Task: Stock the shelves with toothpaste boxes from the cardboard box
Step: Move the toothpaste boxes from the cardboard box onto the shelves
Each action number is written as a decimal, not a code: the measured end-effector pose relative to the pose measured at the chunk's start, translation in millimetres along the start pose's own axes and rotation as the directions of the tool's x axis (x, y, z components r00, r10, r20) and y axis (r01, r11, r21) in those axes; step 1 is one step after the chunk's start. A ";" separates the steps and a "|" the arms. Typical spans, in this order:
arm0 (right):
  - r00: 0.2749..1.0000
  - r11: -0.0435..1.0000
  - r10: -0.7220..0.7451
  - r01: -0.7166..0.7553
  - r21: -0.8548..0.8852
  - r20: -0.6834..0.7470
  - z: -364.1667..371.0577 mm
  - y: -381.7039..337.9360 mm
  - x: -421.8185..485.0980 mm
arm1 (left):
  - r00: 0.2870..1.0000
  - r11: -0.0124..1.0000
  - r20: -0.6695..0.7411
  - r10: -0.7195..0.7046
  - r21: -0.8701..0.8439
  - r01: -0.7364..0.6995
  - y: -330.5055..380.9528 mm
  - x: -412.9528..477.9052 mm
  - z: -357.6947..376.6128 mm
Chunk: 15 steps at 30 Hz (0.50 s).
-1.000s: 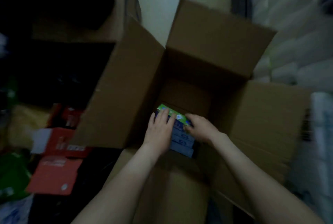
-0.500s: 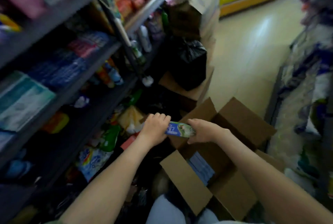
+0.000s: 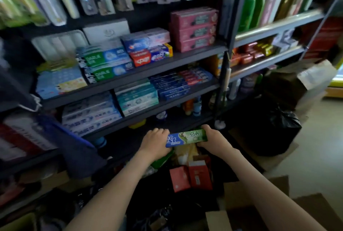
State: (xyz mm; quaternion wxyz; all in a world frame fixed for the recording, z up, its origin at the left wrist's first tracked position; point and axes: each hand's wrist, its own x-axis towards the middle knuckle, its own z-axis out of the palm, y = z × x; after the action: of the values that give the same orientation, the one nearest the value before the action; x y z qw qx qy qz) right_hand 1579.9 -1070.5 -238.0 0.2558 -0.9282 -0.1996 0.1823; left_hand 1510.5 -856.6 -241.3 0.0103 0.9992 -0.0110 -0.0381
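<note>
Green-and-blue toothpaste box (image 3: pixel 186 138): it's held level in the air, label facing me, low in front of the shelves (image 3: pixel 152 70) and not touching any of them.
Left hand (image 3: pixel 155 143): fingers are curled over the left end of the box, gripping it.
Right hand (image 3: pixel 213 140): it's wrapped round the right end. The thumb looks tucked underneath, but I can't tell for sure.
Cardboard box (image 3: pixel 313 210): it's at the near right with only the flaps in view, so no idea how many are left inside.
Where it goes: no obvious match, tbh. The blue stack (image 3: pixel 174 86) on the middle shelf looks closest in colour, but the print is too blurry to call. I'd check the brand first.
How to do it well: raise it with both hands, line the long edge up with the shelf lip, then slide it in flat on or beside its own kind, label out like the neighbours.
Watch out: the teal stack (image 3: pixel 137 99) sits just left of the blue one, so a hard shove could knock the rows crooked.
Below the hands: red packets (image 3: pixel 191 177) lie there, and a dropped box would likely land in that clutter.
</note>
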 end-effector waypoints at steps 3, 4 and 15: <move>0.998 0.998 -0.057 0.057 -0.016 -0.001 2.2 -40.9 26.7 | 0.998 0.999 -0.050 -0.050 -0.008 0.049 -40.2 -5.3 -18.2; 0.997 0.997 -0.072 0.072 -0.031 0.007 2.4 -53.4 34.5 | 0.996 0.998 -0.063 -0.065 -0.011 0.065 -52.1 -6.7 -22.5; 0.981 0.962 -0.182 0.164 0.219 0.066 -12.3 -147.9 93.1 | 0.958 0.987 -0.239 -0.160 -0.014 0.162 -140.2 -12.0 -67.4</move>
State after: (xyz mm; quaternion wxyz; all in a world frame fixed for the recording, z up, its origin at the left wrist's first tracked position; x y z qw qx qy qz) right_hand 1623.8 -915.6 -169.1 0.3598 -0.8658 -0.2700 0.2192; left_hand 1506.7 -714.9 -176.3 0.0055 0.9941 0.0716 0.0818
